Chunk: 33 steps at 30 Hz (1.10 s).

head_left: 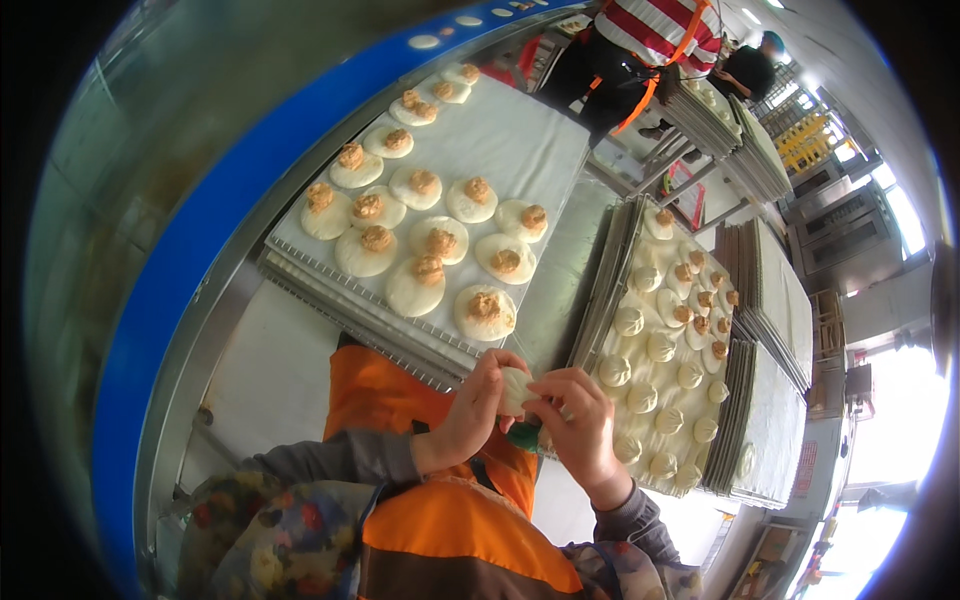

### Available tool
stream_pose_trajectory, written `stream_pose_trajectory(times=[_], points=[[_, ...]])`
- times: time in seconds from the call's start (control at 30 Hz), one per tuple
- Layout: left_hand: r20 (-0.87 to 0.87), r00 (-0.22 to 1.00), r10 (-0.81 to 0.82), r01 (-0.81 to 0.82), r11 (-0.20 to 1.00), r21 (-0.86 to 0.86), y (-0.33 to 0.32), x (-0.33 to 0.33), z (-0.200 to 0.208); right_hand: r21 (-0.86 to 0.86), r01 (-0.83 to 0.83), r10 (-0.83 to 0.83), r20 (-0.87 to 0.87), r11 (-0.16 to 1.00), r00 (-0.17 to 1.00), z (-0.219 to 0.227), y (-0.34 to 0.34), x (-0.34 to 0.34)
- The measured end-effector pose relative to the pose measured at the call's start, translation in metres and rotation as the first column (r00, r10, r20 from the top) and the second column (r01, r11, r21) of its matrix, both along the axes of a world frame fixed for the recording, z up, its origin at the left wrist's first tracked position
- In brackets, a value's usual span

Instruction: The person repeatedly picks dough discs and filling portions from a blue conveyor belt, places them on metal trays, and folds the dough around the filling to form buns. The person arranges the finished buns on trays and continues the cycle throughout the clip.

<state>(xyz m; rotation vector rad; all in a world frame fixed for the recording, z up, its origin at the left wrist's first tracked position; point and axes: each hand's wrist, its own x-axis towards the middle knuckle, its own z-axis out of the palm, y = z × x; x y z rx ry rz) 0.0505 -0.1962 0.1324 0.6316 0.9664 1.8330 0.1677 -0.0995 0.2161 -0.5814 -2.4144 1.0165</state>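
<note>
Between my two hands, over my lap, is a pale pleated bun (514,392). My left hand (472,405) cups it from the left, fingers curled round its side. The fingers of my right hand (578,415) pinch the dough at its right edge. Just beyond my hands, a lined tray (525,130) carries several flat dough rounds topped with brown filling; the nearest filled dough round (485,312) lies close to my left fingertips. To the right, another tray (640,390) holds rows of closed pleated buns (642,398) and, farther back, open rounds with filling.
A blue-edged conveyor (200,220) runs along the left, with pale dough discs (424,42) at its far end. Stacked trays (765,420) stand at the right. A person in a striped top (655,25) stands beyond the far tray, and another person (752,70) is farther back.
</note>
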Motion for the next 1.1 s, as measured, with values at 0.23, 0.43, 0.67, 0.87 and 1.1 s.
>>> stream_pose_trajectory(times=[0.23, 0.43, 0.67, 0.87, 1.1], points=[[0.310, 0.914, -0.261, 0.276, 0.961, -0.004, 0.015, -0.008, 0.003, 0.373, -0.164, 0.174, 0.007, 0.913, 0.985, 0.012, 0.018, 0.006], [0.427, 0.847, -0.317, 0.382, 0.921, -0.073, 0.049, -0.003, 0.029, 0.271, -0.240, 0.220, 0.103, 0.932, 0.970, 0.027, 0.042, 0.002], [0.073, 0.887, -0.457, 0.460, 0.887, -0.042, 0.051, -0.070, 0.064, 0.240, 0.494, -0.532, 0.128, 0.836, 0.837, -0.015, 0.299, 0.027], [-0.161, 0.982, -0.097, 0.085, 0.993, -0.077, 0.006, -0.166, 0.081, 0.315, 0.305, -0.421, 0.426, 0.899, 0.801, -0.111, 0.434, 0.044], [-0.362, 0.904, 0.229, -0.282, 0.954, -0.101, -0.001, -0.282, 0.094, 0.414, 0.273, -0.410, 0.291, 0.868, 0.864, -0.054, 0.418, 0.023]])
